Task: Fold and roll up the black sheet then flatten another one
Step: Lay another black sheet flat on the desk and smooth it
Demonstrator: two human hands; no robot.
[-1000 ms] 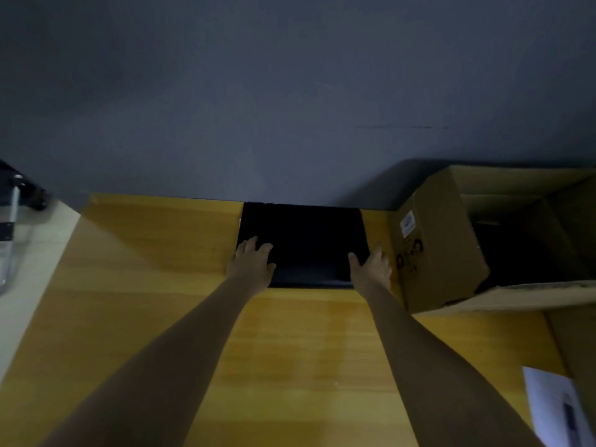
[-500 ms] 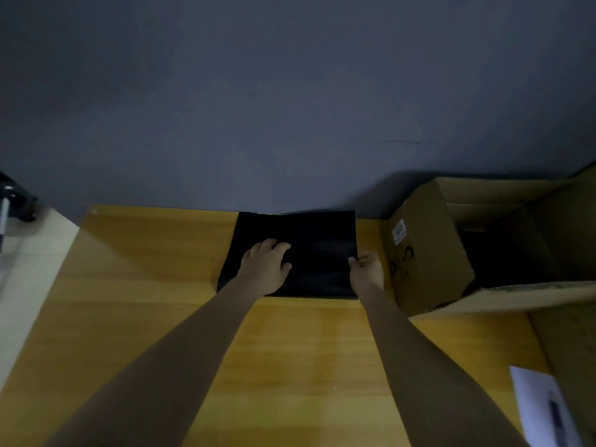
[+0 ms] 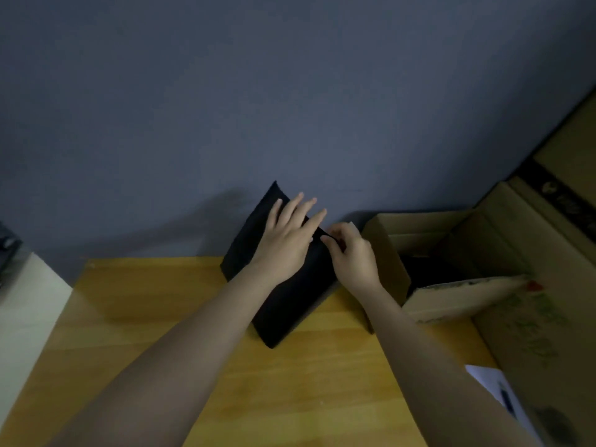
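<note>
The folded black sheet [image 3: 287, 304] is lifted off the wooden table [image 3: 161, 333] and tilted, its far corner up against the grey wall. My left hand [image 3: 290, 237] lies flat on top of it with fingers spread. My right hand [image 3: 351, 253] pinches the sheet's right edge between thumb and fingers. The sheet's lower corner hangs just over the table, near the middle.
An open cardboard box [image 3: 429, 250] stands at the right with something dark inside. A larger cardboard piece [image 3: 554, 317] leans beside it. A white paper with a pen [image 3: 496, 391] lies at the lower right. A pale surface [image 3: 22, 304] borders the table's left.
The sheet lay flat at the table's far edge. Both hands have raised and turned it, so it now stands slanted, and the right hand has closed on its edge.
</note>
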